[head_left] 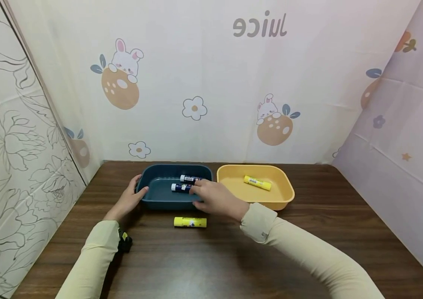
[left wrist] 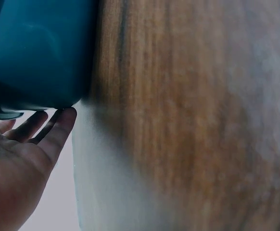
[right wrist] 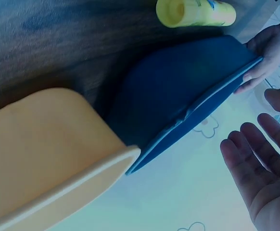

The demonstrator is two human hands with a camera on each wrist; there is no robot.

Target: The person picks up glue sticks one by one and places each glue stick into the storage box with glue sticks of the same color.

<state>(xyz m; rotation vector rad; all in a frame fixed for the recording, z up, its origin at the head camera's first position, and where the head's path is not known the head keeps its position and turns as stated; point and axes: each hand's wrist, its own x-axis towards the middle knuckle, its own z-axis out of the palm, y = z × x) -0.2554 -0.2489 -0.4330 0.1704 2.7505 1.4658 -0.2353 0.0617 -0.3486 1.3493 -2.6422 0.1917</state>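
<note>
My left hand holds the left end of a dark blue tray, thumb at the rim and fingers against the outer wall. In the left wrist view, the fingertips of that hand touch the tray's end wall. Two dark blue glue sticks with white ends lie inside, a rear one and a front one. Over the tray's right end is my right hand, close to the front stick. Its fingers are spread with nothing between them in the right wrist view, where the hand shows palm side.
A yellow tray stands just right of the blue one, with a yellow glue stick in it. Another yellow glue stick lies on the wooden table in front of the blue tray. A patterned curtain hangs behind the table.
</note>
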